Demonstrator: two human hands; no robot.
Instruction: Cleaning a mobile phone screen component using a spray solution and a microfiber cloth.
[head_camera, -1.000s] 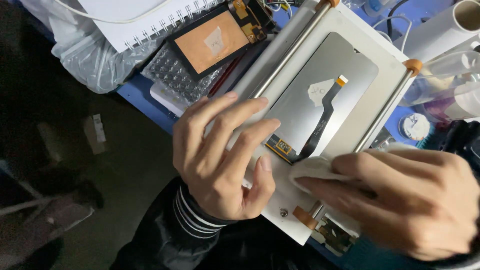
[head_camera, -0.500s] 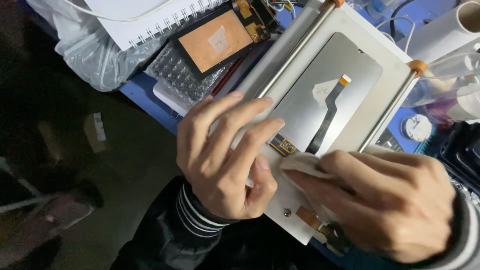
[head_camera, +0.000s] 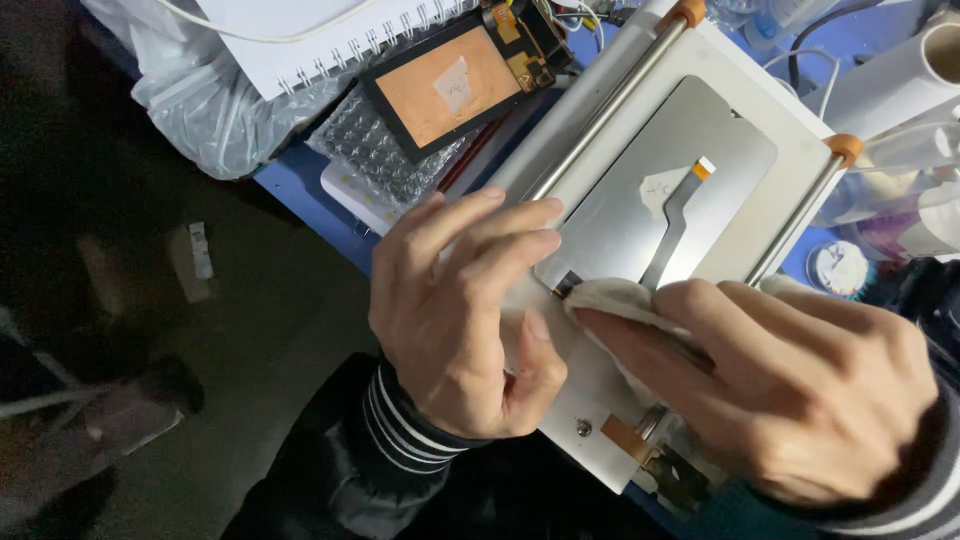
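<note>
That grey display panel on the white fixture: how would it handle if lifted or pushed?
The grey display panel looks thin and flat, so probably light and somewhat flexible, and likely fragile. Its smooth, reflective back suggests it would slide easily on the white fixture. The ribbon cable on it looks floppy and could snag.

My cloth (head_camera: 625, 298) was off-white, the screen panel's back (head_camera: 640, 195) silver-grey with an orange-tipped grey ribbon cable (head_camera: 685, 195). My cuff (head_camera: 400, 425) was black with white stripes; the bench mat (head_camera: 300, 185) was blue.
</note>
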